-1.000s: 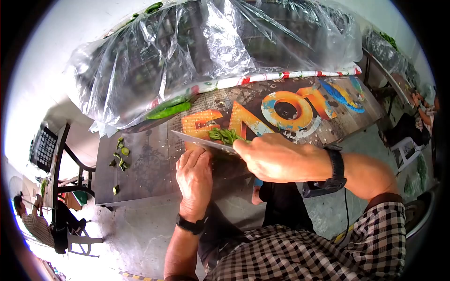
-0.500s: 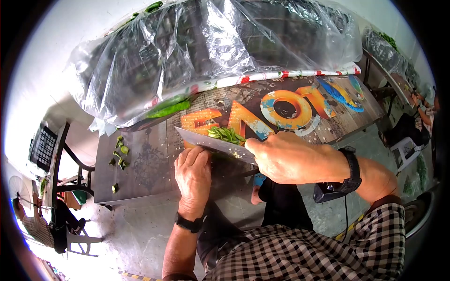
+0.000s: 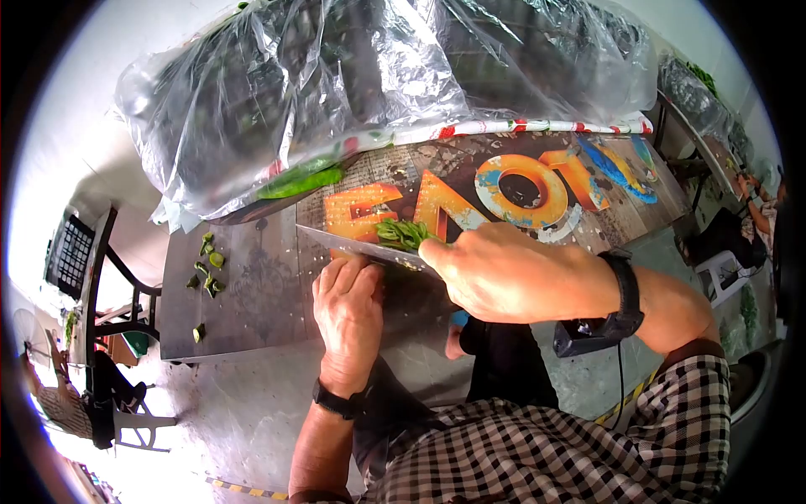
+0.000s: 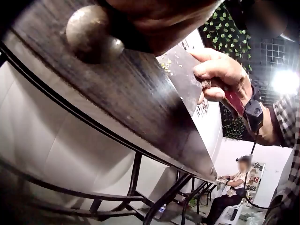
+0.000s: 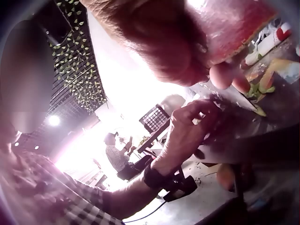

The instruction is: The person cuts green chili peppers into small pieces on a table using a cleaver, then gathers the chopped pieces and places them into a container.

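Observation:
My right hand (image 3: 516, 273) grips the dark red handle (image 4: 233, 101) of a cleaver. Its broad blade (image 3: 348, 244) points left over the table, with small pale bits on its side. Green vegetable slices (image 3: 401, 234) lie in a pile along the blade's far side. My left hand (image 3: 347, 315) rests at the table's near edge, fingers curled under, knuckles right by the blade. In the right wrist view the left hand (image 5: 187, 131) bends close to the blade; what lies under its fingers is hidden, so I cannot tell what it holds.
Several green end pieces (image 3: 210, 262) lie on the left of the table (image 3: 260, 311). Clear plastic sheeting (image 3: 378, 76) covers a large heap at the back, with a long green vegetable (image 3: 302, 182) at its edge. Other people sit at tables on both sides.
The cleaver and right hand shifted right and slightly toward me, then back left. My left hand stays almost in place. The head view has turned slightly.

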{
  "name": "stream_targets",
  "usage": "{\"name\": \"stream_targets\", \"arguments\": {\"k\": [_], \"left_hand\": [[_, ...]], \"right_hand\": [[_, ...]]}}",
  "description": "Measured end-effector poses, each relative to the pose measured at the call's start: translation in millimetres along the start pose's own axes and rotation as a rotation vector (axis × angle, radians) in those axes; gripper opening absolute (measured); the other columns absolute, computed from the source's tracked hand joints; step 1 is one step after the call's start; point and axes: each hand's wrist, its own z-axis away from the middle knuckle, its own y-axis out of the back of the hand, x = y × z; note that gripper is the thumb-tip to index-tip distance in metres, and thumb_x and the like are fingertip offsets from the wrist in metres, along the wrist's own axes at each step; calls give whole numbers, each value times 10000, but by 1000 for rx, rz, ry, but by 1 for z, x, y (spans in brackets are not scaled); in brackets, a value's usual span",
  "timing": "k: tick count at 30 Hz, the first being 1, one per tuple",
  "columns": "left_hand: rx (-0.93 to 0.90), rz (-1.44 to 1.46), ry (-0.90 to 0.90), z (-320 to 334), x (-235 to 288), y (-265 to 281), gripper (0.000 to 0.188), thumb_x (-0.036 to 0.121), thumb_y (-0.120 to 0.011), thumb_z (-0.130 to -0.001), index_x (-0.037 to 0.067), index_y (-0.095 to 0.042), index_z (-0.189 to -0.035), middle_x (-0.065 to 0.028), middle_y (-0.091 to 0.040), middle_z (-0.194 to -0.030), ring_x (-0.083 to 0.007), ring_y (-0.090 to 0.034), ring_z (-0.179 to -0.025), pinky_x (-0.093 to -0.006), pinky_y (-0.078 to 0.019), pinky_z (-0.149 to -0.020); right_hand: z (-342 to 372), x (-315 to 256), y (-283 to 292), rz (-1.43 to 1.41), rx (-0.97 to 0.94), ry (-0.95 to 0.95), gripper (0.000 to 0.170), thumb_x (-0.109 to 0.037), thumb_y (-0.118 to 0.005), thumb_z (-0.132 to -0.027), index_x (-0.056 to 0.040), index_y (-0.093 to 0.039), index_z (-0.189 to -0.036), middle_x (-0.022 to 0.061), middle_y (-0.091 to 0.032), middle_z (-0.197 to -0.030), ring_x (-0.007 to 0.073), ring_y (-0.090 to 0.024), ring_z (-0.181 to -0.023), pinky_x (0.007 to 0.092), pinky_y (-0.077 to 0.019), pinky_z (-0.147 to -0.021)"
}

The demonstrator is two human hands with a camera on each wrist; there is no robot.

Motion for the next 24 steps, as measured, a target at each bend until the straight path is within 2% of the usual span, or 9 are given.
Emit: {"name": "stream_targets", "arguments": {"k": [5, 10, 13, 18, 21, 24], "left_hand": [[-13, 21, 1, -1, 0, 1, 228, -5, -698, -666, 74, -671, -878, -51, -666, -1010, -271, -605, -1010, -398, -463, -862], [-26, 22, -3, -1, 1, 4, 230, 9, -693, -680, 79, -663, -897, -50, -667, -1009, -275, -603, -1000, -401, -458, -858], [-27, 4, -1, 0, 0, 3, 206, 25, -698, -713, 84, -656, -905, -49, -669, -1013, -277, -604, -992, -401, -456, -856], [-6, 61, 40, 0, 4, 3, 139, 12, -696, -762, 62, -655, -885, -73, -678, -971, -304, -614, -970, -402, -457, -874], [4, 69, 33, -1, 4, 2, 140, 5, -693, -761, 59, -655, -885, -74, -677, -965, -308, -613, -970, -405, -458, -875], [-6, 46, 16, 2, 0, 0, 169, 9, -692, -746, 71, -651, -898, -61, -669, -991, -289, -608, -989, -406, -455, -870]], "right_hand": [[-17, 9, -11, -36, -1, 21, 137, -98, -543, -899, 15, -505, -831, 187, -574, -592, 376, -625, -575, 467, -477, -526], [-22, 15, -19, -24, 73, 50, 120, -88, -540, -898, 11, -509, -837, 176, -559, -570, 351, -605, -513, 452, -454, -483], [-7, 22, -16, 3, 3, 0, 120, -79, -531, -895, 16, -500, -827, 189, -539, -558, 354, -604, -515, 453, -446, -482], [27, 22, -9, -110, 74, -83, 97, -39, -514, -884, 41, -502, -829, 220, -545, -561, 407, -577, -516, 490, -431, -500], [30, 18, -10, -135, 125, -93, 103, -40, -515, -884, 40, -507, -819, 221, -547, -563, 407, -583, -524, 493, -434, -505], [26, 10, -2, -111, 78, -69, 108, -45, -511, -887, 37, -514, -818, 220, -552, -567, 411, -587, -532, 499, -442, -516]]}}
